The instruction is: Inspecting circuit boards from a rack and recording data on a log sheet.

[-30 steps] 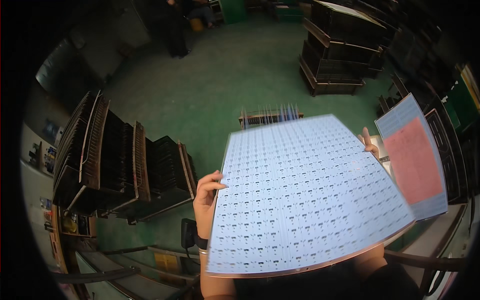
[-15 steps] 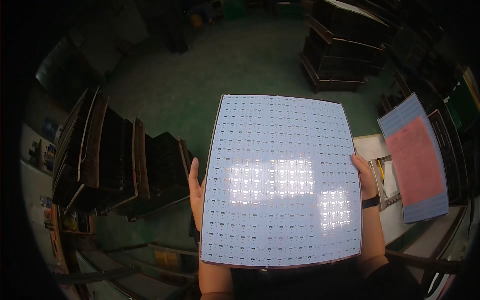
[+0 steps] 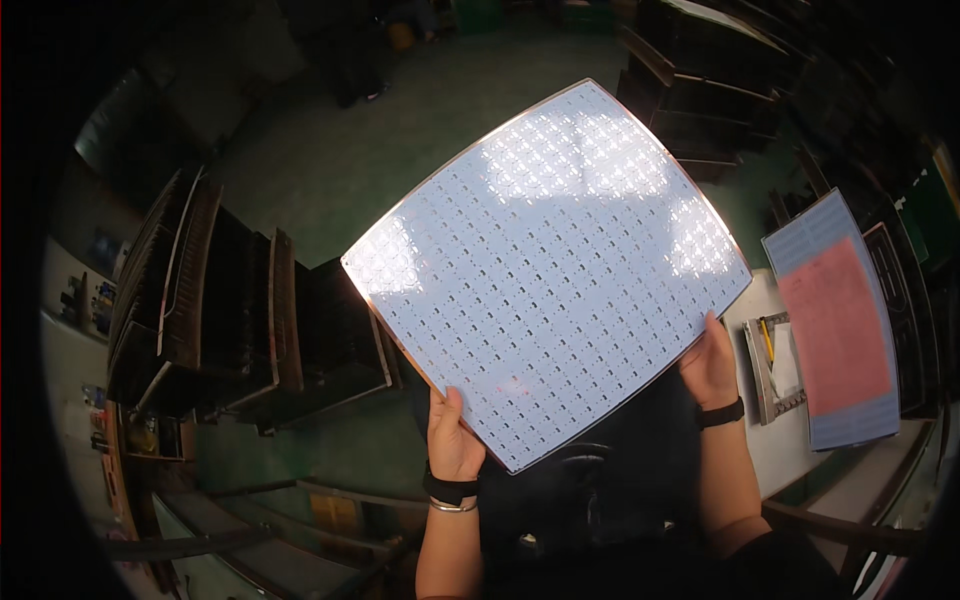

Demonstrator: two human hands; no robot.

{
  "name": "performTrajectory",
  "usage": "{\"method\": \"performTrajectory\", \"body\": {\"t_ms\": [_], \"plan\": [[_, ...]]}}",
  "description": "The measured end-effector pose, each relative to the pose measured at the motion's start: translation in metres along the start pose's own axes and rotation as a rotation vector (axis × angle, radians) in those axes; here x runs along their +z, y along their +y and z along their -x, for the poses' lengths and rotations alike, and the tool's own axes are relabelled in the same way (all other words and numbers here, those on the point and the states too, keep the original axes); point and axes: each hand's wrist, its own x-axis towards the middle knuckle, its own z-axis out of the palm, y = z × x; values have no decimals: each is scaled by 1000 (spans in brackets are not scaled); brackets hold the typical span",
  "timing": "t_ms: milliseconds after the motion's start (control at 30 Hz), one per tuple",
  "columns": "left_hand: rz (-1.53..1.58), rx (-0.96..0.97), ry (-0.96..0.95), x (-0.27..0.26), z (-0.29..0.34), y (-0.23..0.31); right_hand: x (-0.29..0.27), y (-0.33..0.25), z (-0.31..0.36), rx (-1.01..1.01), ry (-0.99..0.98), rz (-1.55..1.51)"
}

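Holding a large white LED panel board (image 3: 548,275) up in front of me, both hands on its lower edges. Left hand (image 3: 453,440) is closed on the bottom-left edge near the lowest corner, thumb on the face. Right hand (image 3: 710,365) is closed on the bottom-right edge, thumb over the front. Board is rotated so one corner points down and away from me, copper-coloured rim showing, face covered in a regular grid of small components. Glare patches on the upper part and the left corner.

To my left: dark slotted racks (image 3: 215,300) standing on the green floor (image 3: 420,140). To my right: a white table (image 3: 790,440) with a grey tray (image 3: 775,365) on it, plus another board with a pink sheet (image 3: 838,325) on top. More dark racks (image 3: 700,90) farther off, upper right.
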Motion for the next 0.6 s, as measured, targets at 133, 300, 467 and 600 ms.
{"method": "performTrajectory", "body": {"t_ms": [133, 300, 467, 600], "plan": [[-42, -24, -41, -19, 0, 14, 0, -49, 0, -207, 116, 96], [-168, -25, -37, -22, -5, 29, -7, -85, 10, -20, -100, 452], [-208, -94, 14, -33, -10, 29, 6, -68, 6, -99, -67, 611], [-246, -127, 30, -36, -11, 28, 8, -65, 7, -99, -97, 619]]}}
